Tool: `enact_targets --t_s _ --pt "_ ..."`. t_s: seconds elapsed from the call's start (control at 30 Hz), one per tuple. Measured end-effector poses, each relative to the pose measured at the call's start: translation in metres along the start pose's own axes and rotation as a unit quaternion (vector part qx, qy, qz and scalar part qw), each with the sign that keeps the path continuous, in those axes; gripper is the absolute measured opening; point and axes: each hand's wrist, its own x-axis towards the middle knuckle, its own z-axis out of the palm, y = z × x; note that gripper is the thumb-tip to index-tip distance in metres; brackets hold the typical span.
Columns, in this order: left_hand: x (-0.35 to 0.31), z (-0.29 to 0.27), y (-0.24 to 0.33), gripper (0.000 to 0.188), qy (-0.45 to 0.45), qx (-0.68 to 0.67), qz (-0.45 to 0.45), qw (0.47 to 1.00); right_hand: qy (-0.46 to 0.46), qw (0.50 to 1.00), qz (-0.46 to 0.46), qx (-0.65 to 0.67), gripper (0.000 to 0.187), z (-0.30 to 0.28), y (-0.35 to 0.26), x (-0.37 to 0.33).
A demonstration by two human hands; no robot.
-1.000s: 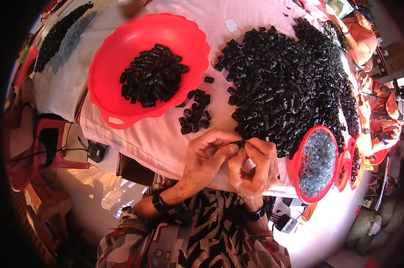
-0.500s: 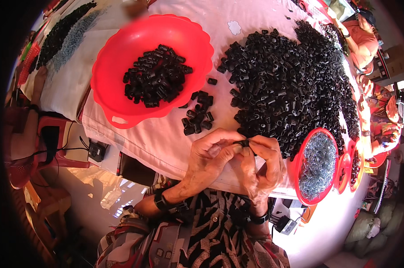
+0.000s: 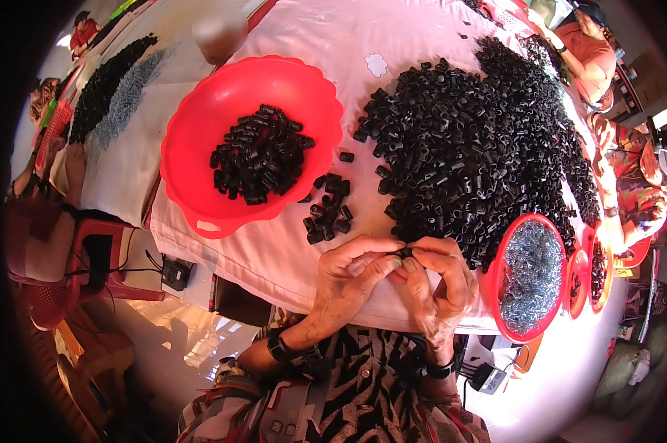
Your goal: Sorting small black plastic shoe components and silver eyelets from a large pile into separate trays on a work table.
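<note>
Both my hands meet above the near edge of the pink-covered table. Between the fingertips of my left hand [image 3: 352, 277] and my right hand [image 3: 440, 280] is a small black plastic piece [image 3: 403, 253], mostly covered by the fingers. Each hand is closed in a pinch on it. Just beyond them lies a large heap of short black tubular pieces [image 3: 451, 140]. A small group of similar pieces [image 3: 326, 214] rests left of the heap. Further left, a wide red scalloped basin [image 3: 193, 111] holds a pile of black pieces [image 3: 259, 159].
At the right edge stands a red bowl [image 3: 499, 295] of small shiny metal parts [image 3: 531, 273], with smaller red bowls [image 3: 577, 280] beside it. A single black piece [image 3: 346, 156] lies near the basin. Co-workers sit at the right [image 3: 588, 55] and left. A red stool [image 3: 101, 244] stands left.
The view has shifted slightly, so the table and basin appear lower. Both hands still pinch the small black piece together, with their fingers little changed.
</note>
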Motion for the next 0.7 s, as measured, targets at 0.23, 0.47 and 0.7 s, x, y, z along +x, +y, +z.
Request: enact_targets --t_s 0.23,0.47,0.7 --pt "0.0 -0.003 -0.005 0.022 0.004 0.024 -0.007 1.0 0.006 0.998 -0.031 -0.058 0.024 0.004 -0.003 0.002" --pt "-0.001 -0.003 -0.008 0.019 0.016 0.022 0.009 1.0 0.029 0.992 -0.096 -0.078 0.023 0.009 0.005 0.001" --pt "-0.002 -0.005 -0.007 0.021 -0.003 0.017 0.008 1.0 0.041 0.99 -0.113 -0.066 0.022 0.013 0.006 0.003"
